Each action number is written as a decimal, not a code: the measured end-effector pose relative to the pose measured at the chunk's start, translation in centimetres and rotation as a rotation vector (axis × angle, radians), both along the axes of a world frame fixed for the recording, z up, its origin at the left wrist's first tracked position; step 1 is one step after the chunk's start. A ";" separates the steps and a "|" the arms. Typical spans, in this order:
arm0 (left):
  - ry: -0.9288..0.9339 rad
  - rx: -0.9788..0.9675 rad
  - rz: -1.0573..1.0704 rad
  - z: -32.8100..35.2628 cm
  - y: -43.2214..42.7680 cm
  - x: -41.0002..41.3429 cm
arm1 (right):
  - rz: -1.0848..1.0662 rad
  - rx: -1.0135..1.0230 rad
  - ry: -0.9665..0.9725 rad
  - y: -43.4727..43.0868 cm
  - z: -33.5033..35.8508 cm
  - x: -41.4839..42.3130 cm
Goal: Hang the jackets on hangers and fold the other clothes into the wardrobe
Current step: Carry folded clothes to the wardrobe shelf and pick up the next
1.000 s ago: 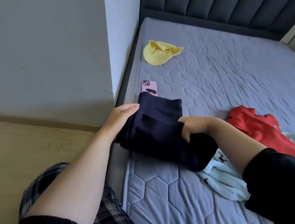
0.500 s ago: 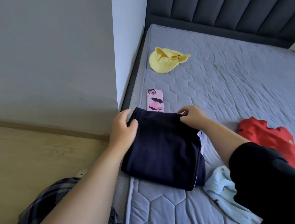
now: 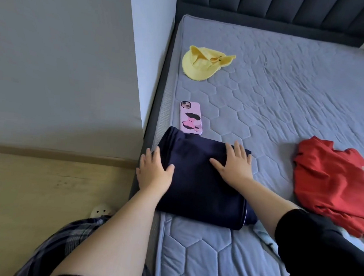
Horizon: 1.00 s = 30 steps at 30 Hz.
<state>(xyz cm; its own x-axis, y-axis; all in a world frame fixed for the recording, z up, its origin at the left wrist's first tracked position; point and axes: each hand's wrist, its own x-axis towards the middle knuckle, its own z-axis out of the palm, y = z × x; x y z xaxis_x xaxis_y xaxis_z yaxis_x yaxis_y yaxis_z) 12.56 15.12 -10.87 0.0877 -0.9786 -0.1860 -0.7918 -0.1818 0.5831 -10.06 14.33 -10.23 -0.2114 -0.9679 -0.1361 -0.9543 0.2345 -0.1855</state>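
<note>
A: What kind of place is this?
B: A bedroom in a home. I see a bed (image 3: 287, 125) with a grey quilted top, a dark padded headboard (image 3: 276, 3), and a red garment (image 3: 331, 181) lying on it.

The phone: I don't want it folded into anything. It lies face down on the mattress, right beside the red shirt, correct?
Not quite. The head view shows the phone face down on the mattress, but right beside the folded navy garment under the left hand and right hand; the red shirt lies well apart, to the right.
</note>
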 end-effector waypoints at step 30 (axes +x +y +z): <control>-0.246 -0.161 -0.536 2.4 2.2 -1.0 | -0.710 0.342 -1.274 5.8 1.5 -3.0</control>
<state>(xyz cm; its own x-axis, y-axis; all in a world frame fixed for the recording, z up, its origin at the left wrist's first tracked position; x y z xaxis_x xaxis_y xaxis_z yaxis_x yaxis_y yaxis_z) 11.60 17.34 -8.47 -0.4029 -0.9126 -0.0688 -0.8636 0.3542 0.3589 -13.08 20.14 -8.69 -0.1797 -0.6013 -0.7786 0.1296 0.7701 -0.6246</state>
